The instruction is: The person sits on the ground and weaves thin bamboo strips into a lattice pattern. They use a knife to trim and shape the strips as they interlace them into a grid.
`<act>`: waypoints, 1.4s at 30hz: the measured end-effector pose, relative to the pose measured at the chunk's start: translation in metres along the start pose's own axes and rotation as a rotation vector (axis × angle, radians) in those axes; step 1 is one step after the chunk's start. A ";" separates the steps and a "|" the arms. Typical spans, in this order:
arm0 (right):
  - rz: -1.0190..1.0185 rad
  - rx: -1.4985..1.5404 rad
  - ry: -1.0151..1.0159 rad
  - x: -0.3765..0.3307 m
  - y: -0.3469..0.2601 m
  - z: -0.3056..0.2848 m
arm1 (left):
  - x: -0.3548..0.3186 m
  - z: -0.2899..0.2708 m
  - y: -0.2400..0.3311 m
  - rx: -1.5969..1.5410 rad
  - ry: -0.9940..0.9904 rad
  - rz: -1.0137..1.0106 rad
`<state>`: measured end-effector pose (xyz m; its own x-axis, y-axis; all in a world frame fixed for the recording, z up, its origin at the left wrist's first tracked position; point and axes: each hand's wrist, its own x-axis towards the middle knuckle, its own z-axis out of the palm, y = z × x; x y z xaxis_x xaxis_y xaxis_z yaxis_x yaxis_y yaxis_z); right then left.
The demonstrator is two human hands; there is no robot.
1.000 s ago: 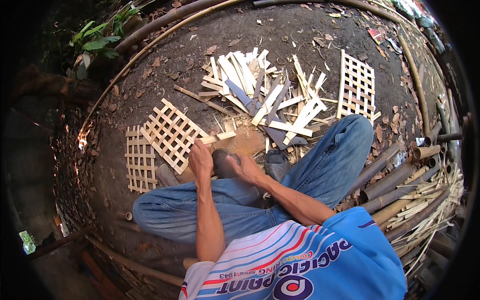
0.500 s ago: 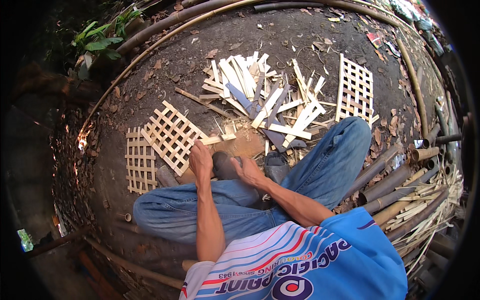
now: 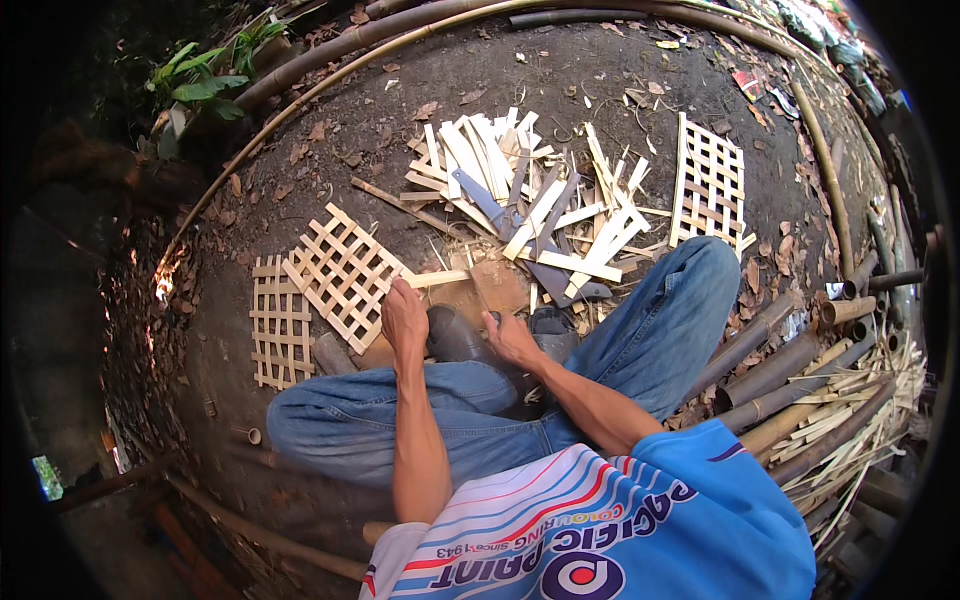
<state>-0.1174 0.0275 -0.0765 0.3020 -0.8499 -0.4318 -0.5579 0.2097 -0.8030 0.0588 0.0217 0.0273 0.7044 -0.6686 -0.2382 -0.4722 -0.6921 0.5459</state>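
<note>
I sit on the ground in blue jeans with my knees apart. My left hand point(image 3: 403, 318) rests on the near corner of a tilted bamboo lattice panel point(image 3: 340, 275), fingers closed over its edge where a loose pale strip point(image 3: 438, 278) sticks out. My right hand point(image 3: 510, 340) lies just right of it, fingers curled down at the near edge of a brown wooden block point(image 3: 492, 288). What it holds, if anything, is hidden. A dark shoe point(image 3: 455, 338) sits between the two hands.
A second lattice panel point(image 3: 277, 322) lies flat at the left and a third point(image 3: 712, 190) at the far right. A heap of split bamboo strips point(image 3: 530, 195) with a blue-handled blade point(image 3: 480, 200) lies ahead. Bamboo poles point(image 3: 790, 380) are stacked at the right.
Both hands stay in the same place at the lattice corner and the block. Only the view has shifted slightly.
</note>
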 end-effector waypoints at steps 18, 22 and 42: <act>-0.077 -0.048 -0.083 -0.007 -0.014 0.000 | 0.003 0.002 -0.009 -0.024 0.068 0.003; -0.228 -0.034 -0.175 -0.022 -0.031 -0.023 | 0.003 0.011 0.002 -0.033 0.051 0.100; -0.128 -0.027 0.045 -0.004 -0.003 0.008 | 0.010 0.014 -0.010 -0.028 0.084 0.104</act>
<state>-0.1106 0.0338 -0.0753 0.3376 -0.8898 -0.3070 -0.5374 0.0856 -0.8390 0.0632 0.0178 0.0087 0.6949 -0.7105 -0.1112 -0.5313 -0.6115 0.5863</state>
